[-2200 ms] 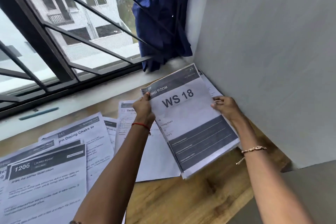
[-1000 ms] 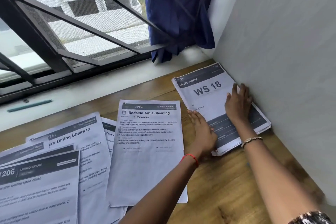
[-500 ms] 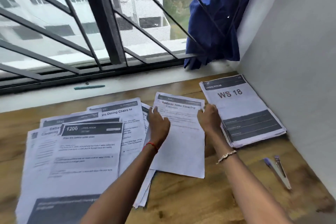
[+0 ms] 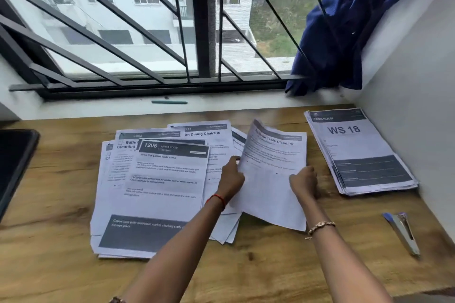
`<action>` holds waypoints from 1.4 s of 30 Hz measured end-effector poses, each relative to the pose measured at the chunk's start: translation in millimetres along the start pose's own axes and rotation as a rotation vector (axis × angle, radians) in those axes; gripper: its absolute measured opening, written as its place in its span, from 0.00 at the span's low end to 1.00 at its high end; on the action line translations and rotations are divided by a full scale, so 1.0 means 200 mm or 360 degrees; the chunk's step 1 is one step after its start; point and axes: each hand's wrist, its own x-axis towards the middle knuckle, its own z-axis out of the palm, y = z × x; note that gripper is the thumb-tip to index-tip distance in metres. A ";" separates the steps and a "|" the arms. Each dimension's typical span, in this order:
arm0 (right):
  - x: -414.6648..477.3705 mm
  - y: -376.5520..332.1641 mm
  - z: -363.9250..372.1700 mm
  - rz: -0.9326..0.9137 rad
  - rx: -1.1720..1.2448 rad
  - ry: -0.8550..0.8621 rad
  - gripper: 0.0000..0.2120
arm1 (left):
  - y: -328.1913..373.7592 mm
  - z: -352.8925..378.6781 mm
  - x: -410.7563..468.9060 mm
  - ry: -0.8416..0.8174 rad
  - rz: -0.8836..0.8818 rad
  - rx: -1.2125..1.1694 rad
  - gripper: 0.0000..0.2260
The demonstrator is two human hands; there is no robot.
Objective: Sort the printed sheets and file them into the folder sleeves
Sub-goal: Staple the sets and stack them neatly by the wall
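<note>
Nearest us, over the bare wood of the desk, we are reaching out with both forearms. Our left hand is pinching the left edge of the Bedside Table Cleaning sheet, and our right hand is gripping its right edge a little lower, so each grip is closed on paper. The sheet is hanging lifted and tilted, its far edge curling. Its long axis is running away from us.

The relation that matters is this. The WS 18 stack is lying to the right of the held sheet and slightly farther off, lengthwise away from us and close against the wall. Our right hand is the nearer one to it. We are judging that path open: the metal tool is sitting nearer us and well clear.

To the left, the loose spread of sheets is overlapping under our left wrist. A dark flat thing is showing at the left edge, and we cannot tell whether it is the folder. Beyond, a green pen is resting on the sill and a blue cloth is hanging in the corner.
</note>
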 end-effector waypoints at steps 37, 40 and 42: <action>-0.47 -0.53 0.45 -0.0236 0.0183 -0.0254 0.08 | -0.50 -1.11 -0.10 0.0202 -0.0422 -0.0697 0.25; -0.45 -0.57 0.40 -0.0244 0.0387 -0.0145 0.07 | -0.51 -1.12 -0.09 0.0221 -0.0433 -0.0673 0.25; -0.45 -0.63 0.33 -0.0277 0.0407 -0.0029 0.07 | -0.53 -1.12 -0.08 0.0242 -0.0456 -0.0663 0.25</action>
